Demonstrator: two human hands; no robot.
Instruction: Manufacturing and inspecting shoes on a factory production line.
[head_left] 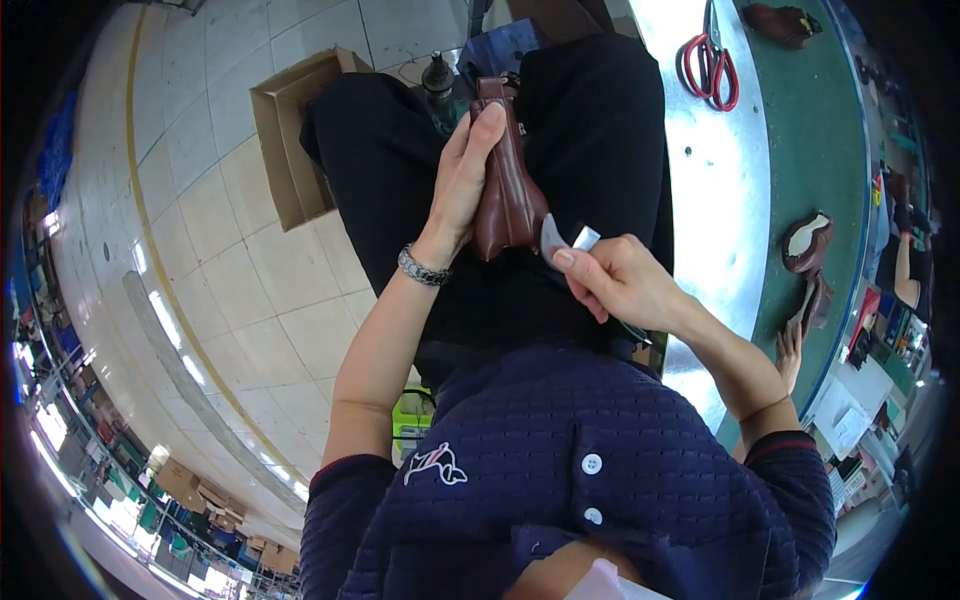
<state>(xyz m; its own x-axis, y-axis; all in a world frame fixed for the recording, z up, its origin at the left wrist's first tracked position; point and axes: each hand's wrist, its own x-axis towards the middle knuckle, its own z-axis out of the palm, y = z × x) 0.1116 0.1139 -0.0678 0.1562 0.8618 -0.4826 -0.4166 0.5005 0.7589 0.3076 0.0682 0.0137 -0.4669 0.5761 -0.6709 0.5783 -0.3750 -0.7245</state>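
A brown leather shoe (515,190) lies over my lap between my thighs, its rounded toe towards me. My left hand (465,170) is closed on it from the left, the thumb lying on top near its far end. On the right, my right hand (630,285) grips a knife with a curved, hook-like metal blade (551,240). The blade is at the shoe's right side near the toe; whether it touches the leather I cannot tell. A small white piece (586,238) shows beside the blade. My fingers hide most of the handle.
On my right runs a metal bench edge (705,180) with red-handled scissors (710,70). Beyond it a green surface (780,160) bears brown shoes (808,243); another person's hand (790,350) is near one. An open cardboard box (285,150) stands left of my leg.
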